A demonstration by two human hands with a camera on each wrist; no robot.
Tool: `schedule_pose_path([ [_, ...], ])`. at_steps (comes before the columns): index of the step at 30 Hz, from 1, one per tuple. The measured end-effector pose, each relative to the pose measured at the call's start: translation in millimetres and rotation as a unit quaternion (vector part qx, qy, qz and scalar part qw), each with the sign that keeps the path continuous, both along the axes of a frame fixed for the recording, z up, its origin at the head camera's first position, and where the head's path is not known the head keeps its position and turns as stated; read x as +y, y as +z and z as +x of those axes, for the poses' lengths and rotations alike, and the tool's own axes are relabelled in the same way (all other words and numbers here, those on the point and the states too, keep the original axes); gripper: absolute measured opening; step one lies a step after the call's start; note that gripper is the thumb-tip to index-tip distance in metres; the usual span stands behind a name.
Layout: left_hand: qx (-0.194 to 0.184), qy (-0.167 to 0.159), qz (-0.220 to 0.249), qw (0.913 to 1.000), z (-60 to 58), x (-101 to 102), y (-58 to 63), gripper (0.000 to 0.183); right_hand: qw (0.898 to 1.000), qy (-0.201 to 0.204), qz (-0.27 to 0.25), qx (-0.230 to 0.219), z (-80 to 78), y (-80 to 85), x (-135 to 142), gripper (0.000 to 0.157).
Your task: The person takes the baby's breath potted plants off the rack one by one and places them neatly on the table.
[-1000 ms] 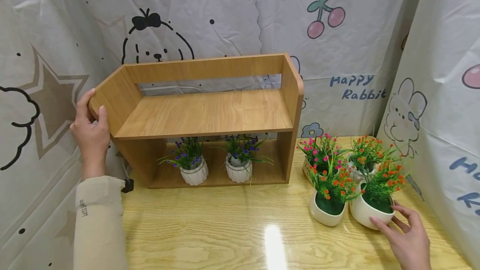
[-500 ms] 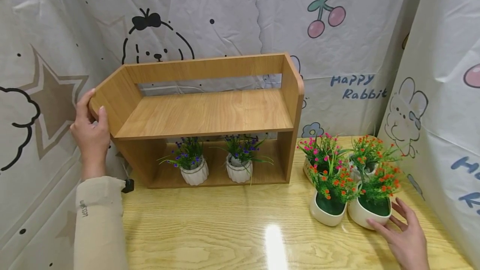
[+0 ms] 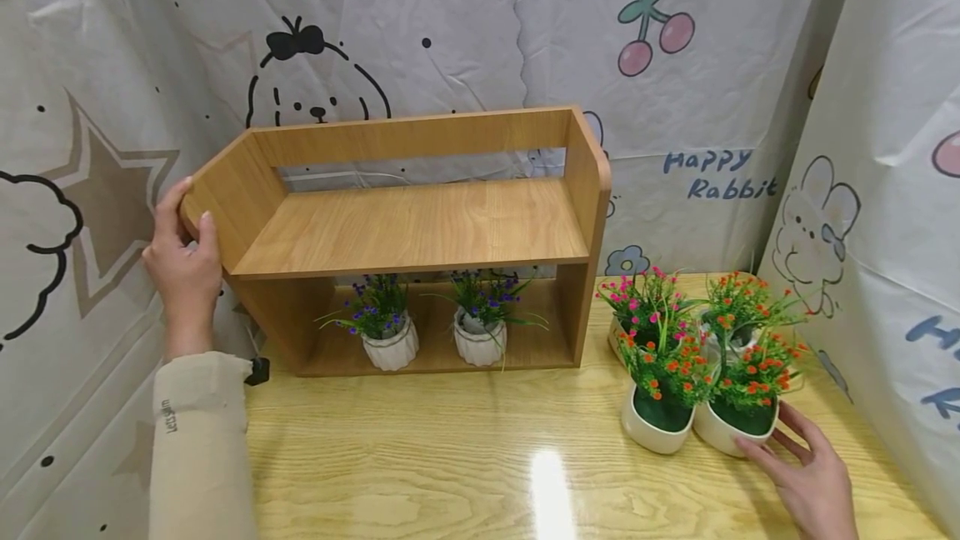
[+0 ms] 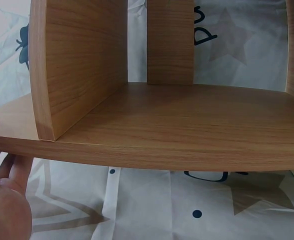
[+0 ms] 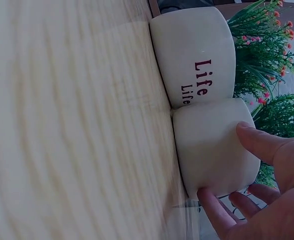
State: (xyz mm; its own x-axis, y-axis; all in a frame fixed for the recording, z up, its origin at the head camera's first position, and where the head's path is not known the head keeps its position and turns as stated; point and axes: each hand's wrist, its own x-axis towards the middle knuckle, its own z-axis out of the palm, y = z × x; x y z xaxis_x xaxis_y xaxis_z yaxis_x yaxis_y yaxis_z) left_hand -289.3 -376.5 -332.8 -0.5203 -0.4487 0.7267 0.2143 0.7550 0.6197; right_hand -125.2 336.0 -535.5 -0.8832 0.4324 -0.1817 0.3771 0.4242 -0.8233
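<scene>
Head view shows the left hand [image 3: 183,265] gripping the side panel of a wooden shelf [image 3: 420,223], thumb inside and fingers outside — a hold that would suit steadying it. On the worktop [image 3: 405,457], right of the shelf, the right hand [image 3: 813,469] has its fingers round the near-right corner of a cream pot [image 3: 727,433] of orange flowers, probably because the neighbours block its other sides: the right wrist view shows the lettered pot [image 5: 197,60] against it, and the pink-flowered plant [image 3: 641,307] and another orange-flowered plant [image 3: 735,302] crowd behind. Two purple-flowered pots [image 3: 480,344] stand upright, apart, in the lower compartment — near its front edge, perhaps for easy access.
</scene>
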Motion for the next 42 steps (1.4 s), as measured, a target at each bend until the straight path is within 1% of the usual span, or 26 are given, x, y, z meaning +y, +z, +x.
schedule_pose_path([
  [3, 0.005, -0.002, -0.003, 1.0000, -1.4, 0.3, 0.4, 0.042, 1.000, 0.003, 0.005, -0.011, 0.7, -0.6, 0.9, 0.107],
  [7, 0.016, -0.006, -0.005, 0.9998, -2.5, -0.2, -0.2, 0.042, 1.000, 0.007, 0.006, -0.008, 0.8, -2.5, 2.2, 0.107],
  [14, 0.015, -0.006, 0.001, 0.9999, -0.4, -0.1, -0.4, 0.042, 1.000, 0.010, 0.001, -0.001, 1.1, -0.4, 0.7, 0.105],
  [22, 0.009, -0.005, -0.002, 0.9999, -0.4, 0.0, -0.5, 0.042, 1.000, 0.010, 0.001, -0.011, 0.5, 1.2, 0.8, 0.106],
  [32, 0.002, -0.001, 0.003, 1.0000, -0.3, 0.1, -0.3, 0.042, 1.000, 0.012, -0.007, -0.003, 0.3, 0.8, 0.2, 0.106],
  [42, 0.015, -0.006, -0.002, 0.9999, -2.1, -1.0, -1.7, 0.042, 1.000, 0.012, -0.013, -0.004, 1.5, 0.9, 0.4, 0.105],
])
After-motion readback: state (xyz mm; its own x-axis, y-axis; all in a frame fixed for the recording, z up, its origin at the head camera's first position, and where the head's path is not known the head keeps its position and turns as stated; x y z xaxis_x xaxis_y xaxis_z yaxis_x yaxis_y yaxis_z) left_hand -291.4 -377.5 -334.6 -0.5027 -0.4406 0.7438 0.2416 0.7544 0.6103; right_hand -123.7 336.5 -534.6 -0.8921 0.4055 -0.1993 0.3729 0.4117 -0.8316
